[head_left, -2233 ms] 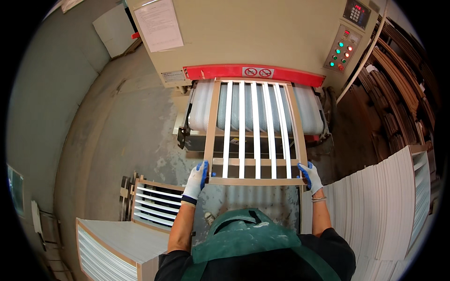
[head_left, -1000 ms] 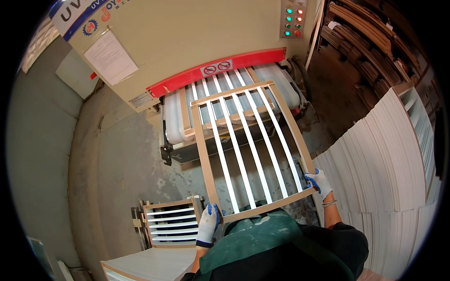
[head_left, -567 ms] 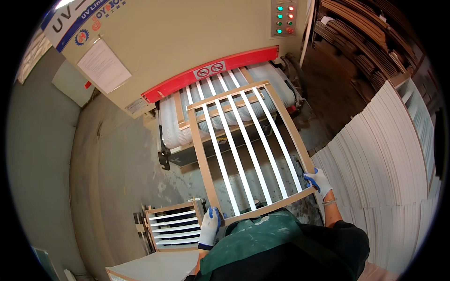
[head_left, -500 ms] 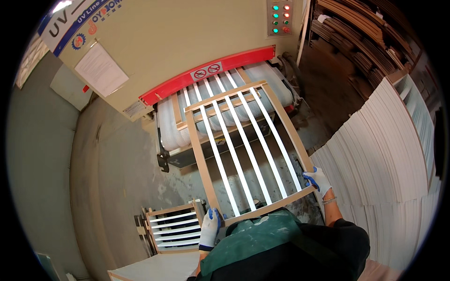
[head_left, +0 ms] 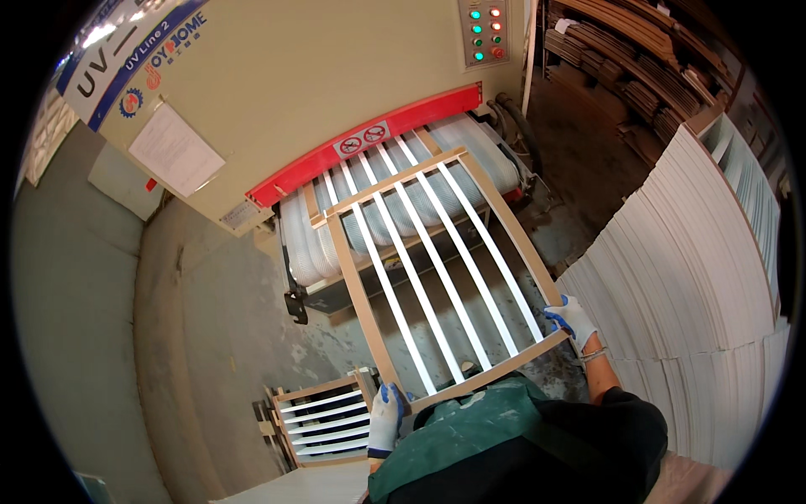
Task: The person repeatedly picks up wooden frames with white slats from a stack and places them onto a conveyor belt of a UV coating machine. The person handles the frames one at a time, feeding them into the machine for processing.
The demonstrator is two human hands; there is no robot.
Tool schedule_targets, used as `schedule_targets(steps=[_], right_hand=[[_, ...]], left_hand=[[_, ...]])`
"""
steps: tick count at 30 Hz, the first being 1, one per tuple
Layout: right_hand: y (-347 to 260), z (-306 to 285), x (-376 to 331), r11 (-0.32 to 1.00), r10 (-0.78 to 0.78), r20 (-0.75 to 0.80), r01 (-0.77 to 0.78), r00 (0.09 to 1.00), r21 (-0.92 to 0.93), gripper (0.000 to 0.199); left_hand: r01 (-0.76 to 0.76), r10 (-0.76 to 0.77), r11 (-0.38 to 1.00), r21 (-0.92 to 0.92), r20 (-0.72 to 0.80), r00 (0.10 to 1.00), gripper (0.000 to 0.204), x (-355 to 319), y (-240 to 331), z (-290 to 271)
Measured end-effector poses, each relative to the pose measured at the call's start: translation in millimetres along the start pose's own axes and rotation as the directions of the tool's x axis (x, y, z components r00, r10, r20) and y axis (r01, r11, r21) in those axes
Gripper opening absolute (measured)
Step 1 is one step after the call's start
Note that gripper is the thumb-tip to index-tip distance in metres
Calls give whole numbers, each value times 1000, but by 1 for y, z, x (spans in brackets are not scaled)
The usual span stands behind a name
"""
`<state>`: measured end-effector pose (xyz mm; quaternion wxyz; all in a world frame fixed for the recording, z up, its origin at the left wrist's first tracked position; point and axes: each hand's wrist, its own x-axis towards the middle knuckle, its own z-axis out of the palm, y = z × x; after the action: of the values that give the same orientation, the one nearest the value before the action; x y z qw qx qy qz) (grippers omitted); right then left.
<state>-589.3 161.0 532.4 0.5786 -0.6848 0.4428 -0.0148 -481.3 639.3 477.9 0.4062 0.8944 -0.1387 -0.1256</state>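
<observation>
**Frame lifted off the rollers**

We hold a slatted wooden frame (head_left: 437, 273) by its near corners: our left hand (head_left: 386, 420) clenches the near left corner, our right hand (head_left: 571, 317) grips the near right one, both in white gloves. The frame hangs tilted in the air, its far end above the machine's white rollers (head_left: 395, 210) under the red guard (head_left: 365, 143). We judge this the carrying step; setting it down calls for a steady turn with both grips kept firm. A tall stack of white panels (head_left: 688, 277) crowds our right, and another slatted frame (head_left: 323, 416) lies on the floor at our left.
</observation>
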Motion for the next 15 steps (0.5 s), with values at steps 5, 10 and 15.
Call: schedule_targets(steps=[5,10,15], right_hand=[[-7,4,-3,1000,-1,6,1,1000,17,38],[12,4,28,998,-20,-23,18,1000,-62,48],[17,22,38,745,-459,-205,248,865,-620,77]], left_hand=[[-163,166,986,30,-118,979,44,0,-13,7],[-271,282,942,198,-30,959,27,10,-3,-5],[-454,493,799,395,4,870,37,31,-12,-11]])
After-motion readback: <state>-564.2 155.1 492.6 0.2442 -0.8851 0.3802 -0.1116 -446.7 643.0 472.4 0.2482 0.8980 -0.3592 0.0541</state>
